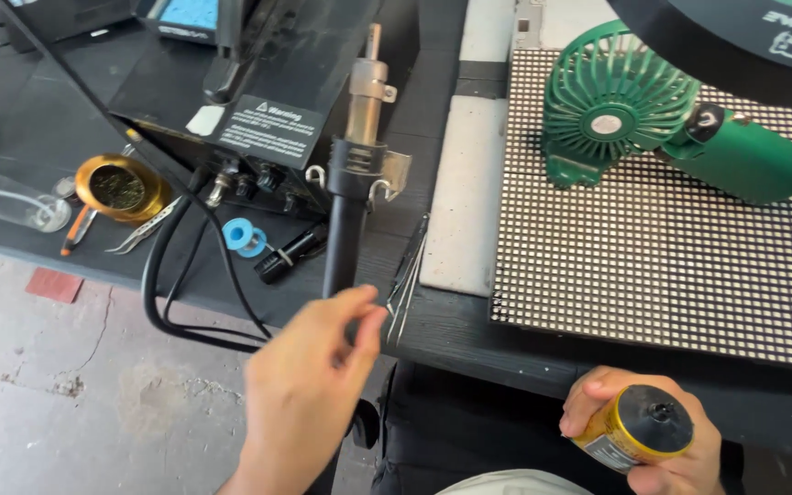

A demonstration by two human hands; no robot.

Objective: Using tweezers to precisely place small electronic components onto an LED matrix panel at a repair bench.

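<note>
— What is the left hand [309, 385] doing?

— It is reaching up toward the bench edge, and its thumb and forefinger [370, 321] are closing together at the lower end of the metal tweezers [408, 280], which are lying slanted on the black table [469, 335]. The tips are nearly meeting, a narrow pinch, and they seem to be touching the tweezers' end (though I cannot tell whether they are actually gripping it). The other fingers are curling loosely behind.

— And that long black tool?

— The hot-air wand [352, 174] is sitting in its holder on the side of the black station box [258, 101], nozzle pointing up, its handle hanging down just beside the left hand's fingertips. Its cable [162, 275] is looping off the table edge.

— The right hand?

— The right hand [648, 431] is wrapping around a small yellow canister with a black cap [639, 431], fingers pressed closed on its body, holding it low, below the table edge.

— What else is lying around?

— A green handheld fan [671, 128] is resting on a dotted panel of tiny lights [653, 266]. To the left, a gold tin [121, 188], a second pair of tweezers [144, 234] and a small blue ring [242, 236] are lying on the table.
</note>
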